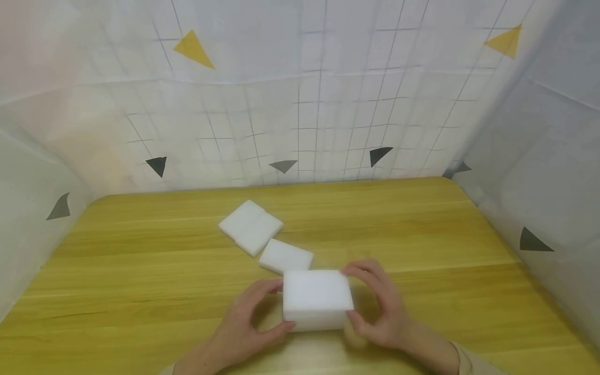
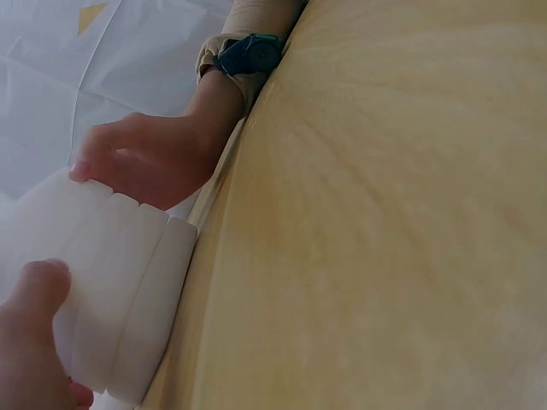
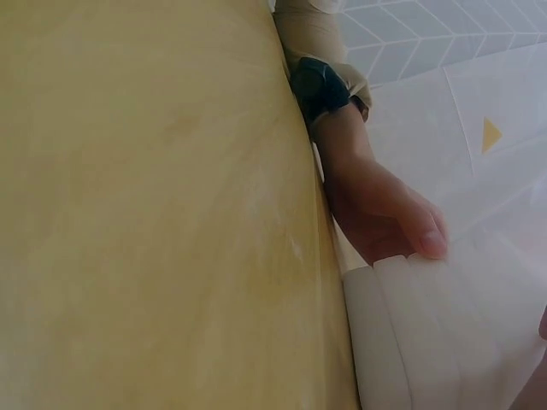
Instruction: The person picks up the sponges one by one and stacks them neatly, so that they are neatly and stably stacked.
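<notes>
A stack of several white sponges (image 1: 317, 300), laid flat on one another with edges nearly even, stands on the wooden table near the front. My left hand (image 1: 246, 319) grips its left end, thumb at the near corner and fingers along the far side. At the right end, my right hand (image 1: 385, 307) holds the stack the same way, thumb in front and fingers at the far corner. The layered edges of the stack (image 2: 128, 290) show in the left wrist view, its bottom sponge against the table. The right wrist view shows the layers (image 3: 410, 333) too.
Just behind the stack lies a single white sponge (image 1: 286, 257) flat on the table (image 1: 422, 224). Farther back to the left, two more sponges (image 1: 250, 227) lie side by side, slightly offset. Patterned white cloth (image 1: 281, 120) encloses the back and sides of the table.
</notes>
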`<state>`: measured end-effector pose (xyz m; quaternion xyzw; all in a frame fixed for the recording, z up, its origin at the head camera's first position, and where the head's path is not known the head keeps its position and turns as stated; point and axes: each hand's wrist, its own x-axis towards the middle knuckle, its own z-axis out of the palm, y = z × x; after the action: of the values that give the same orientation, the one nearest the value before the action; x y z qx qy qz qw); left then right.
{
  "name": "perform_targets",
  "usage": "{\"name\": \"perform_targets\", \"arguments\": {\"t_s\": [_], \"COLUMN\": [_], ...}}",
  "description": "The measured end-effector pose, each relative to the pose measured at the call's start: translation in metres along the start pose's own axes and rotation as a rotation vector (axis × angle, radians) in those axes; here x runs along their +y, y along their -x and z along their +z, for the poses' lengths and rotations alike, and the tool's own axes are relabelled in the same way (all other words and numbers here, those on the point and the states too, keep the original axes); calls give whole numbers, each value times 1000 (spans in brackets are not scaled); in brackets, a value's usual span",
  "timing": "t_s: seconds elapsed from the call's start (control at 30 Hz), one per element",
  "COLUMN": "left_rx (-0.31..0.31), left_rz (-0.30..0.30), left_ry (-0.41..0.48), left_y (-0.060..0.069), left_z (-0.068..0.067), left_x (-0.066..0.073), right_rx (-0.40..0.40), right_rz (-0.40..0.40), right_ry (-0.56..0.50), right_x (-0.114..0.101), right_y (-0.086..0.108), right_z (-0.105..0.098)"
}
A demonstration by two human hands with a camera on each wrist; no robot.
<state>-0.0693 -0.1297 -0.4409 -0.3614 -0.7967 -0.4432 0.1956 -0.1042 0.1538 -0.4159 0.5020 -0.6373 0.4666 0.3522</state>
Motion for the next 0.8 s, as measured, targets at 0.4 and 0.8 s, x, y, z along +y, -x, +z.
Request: {"name": "perform_targets", "arguments": {"t_s": [0.4,0.8], "left_rx": [1,-31], "left_rz": [-11,-53], "left_ry": [-8,34], "left_y": [1,1], "left_z": [0,-5], "left_x": [1,-1], "right_rx": [-91,-67], "right_rz": [140,201], "right_ry": [-63,-137], "right_x": [1,3], "right_y": [13,19], "right_z": [2,5]}}
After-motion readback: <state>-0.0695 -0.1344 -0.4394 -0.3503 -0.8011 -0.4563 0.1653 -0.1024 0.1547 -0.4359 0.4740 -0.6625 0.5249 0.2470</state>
